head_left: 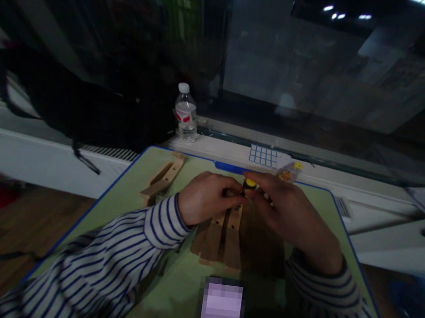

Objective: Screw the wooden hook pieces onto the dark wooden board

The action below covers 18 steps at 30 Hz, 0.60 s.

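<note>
My left hand [208,197] and my right hand [287,209] meet over a small green table [121,204]. Between their fingertips is a small tool with a yellow and black top [249,184]. Both hands have their fingers curled and pinched around it. Under the hands lie several flat wooden slats [222,237] placed side by side. Both arms wear blue and white striped sleeves.
Another wooden piece [163,179] lies at the table's far left. A water bottle [186,113], a blue grid card [263,156] and a small clear bag [289,172] rest on the white ledge behind. A black bag [79,106] sits at left. A blurred patch [221,309] covers the near edge.
</note>
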Each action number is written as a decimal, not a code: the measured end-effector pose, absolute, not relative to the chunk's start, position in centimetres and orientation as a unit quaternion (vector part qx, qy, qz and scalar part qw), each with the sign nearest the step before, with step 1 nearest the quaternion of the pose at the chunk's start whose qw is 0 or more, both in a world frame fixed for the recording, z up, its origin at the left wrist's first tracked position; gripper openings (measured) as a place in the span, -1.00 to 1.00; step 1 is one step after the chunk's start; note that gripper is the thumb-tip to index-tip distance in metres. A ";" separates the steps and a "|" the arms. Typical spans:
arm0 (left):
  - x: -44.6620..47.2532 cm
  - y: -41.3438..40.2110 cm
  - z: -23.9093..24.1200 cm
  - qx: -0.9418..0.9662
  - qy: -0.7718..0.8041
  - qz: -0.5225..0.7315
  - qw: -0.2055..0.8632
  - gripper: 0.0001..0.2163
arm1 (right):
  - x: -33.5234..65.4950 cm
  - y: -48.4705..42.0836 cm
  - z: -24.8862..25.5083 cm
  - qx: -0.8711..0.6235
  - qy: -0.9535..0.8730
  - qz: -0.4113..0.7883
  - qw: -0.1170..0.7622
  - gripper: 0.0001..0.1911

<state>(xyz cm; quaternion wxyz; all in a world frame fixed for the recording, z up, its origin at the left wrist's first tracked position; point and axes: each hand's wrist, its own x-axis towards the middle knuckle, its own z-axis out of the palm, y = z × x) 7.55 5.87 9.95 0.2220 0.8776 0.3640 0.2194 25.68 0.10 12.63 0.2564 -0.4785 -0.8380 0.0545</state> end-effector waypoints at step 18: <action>7.6 5.6 9.8 0.884 0.375 0.213 0.182 -0.77 | 25.6 0.2 12.7 -0.526 -0.817 0.031 0.235 -0.68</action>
